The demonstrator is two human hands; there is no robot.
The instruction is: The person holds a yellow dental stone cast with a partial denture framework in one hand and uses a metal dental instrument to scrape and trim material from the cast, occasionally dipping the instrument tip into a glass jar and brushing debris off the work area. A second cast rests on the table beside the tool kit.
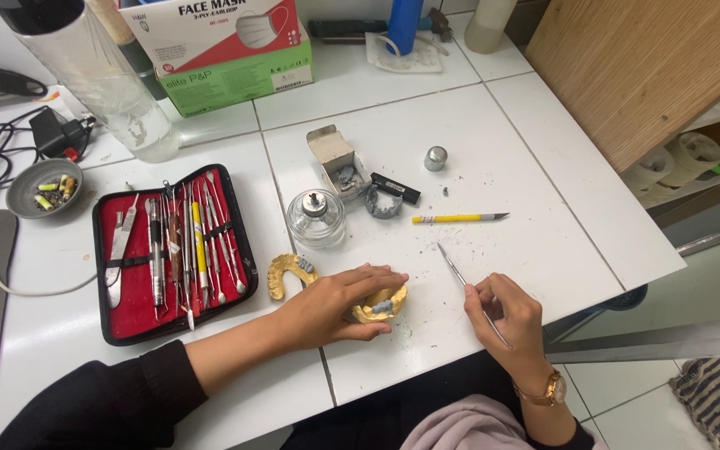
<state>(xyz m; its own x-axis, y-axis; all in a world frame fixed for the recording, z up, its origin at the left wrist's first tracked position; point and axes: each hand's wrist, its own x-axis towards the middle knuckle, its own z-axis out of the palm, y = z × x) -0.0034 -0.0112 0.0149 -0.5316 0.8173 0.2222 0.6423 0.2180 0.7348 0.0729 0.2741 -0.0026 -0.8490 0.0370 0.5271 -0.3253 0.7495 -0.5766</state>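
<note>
Holding: right hand (506, 312) pinches a thin metal carving tool (462, 281) between closed fingers, tip raised over the white table (535, 242).
Left hand (339, 304): lies pressed over a yellow dental cast (382, 305), fingers curled around it on the table.
Beside it: second yellow cast (282, 273) just left of that hand.
Further left: open red instrument case (172, 250).
Beyond: glass spirit lamp (316, 217), yellow-handled knife (458, 218), small metal cap (436, 158).

You sit at a white tiled worktop (493, 179) with grey grout lines, evenly lit. A wooden board (627, 67) slants at the upper right. Pale floor tiles (710, 283) show beyond its edge.
</note>
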